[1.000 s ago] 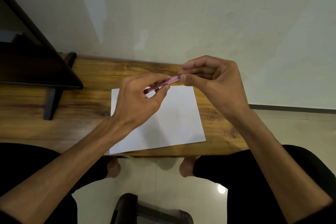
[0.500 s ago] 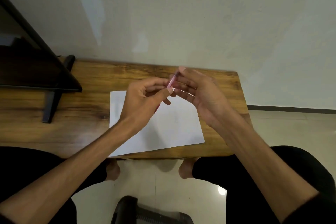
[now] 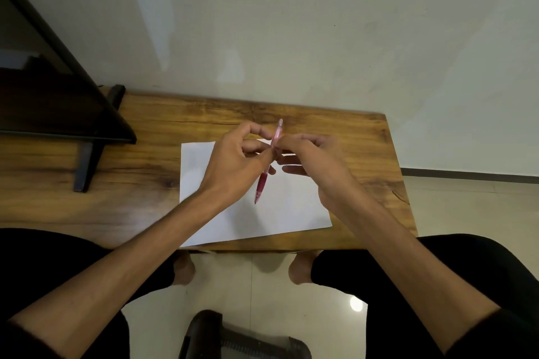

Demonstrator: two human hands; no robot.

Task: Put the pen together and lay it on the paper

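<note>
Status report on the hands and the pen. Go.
Left hand and right hand both pinch pen. Pen above paper, tip down. Nothing in the way.

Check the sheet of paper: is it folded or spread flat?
Spread flat. The white paper lies unfolded on the wooden table, all visible edges straight, no crease showing. Both hands hold a pink pen above it.

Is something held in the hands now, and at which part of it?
Yes, a pink pen. The left hand and right hand both pinch it on the upper half of its barrel, tip pointing down over the white paper.
</note>
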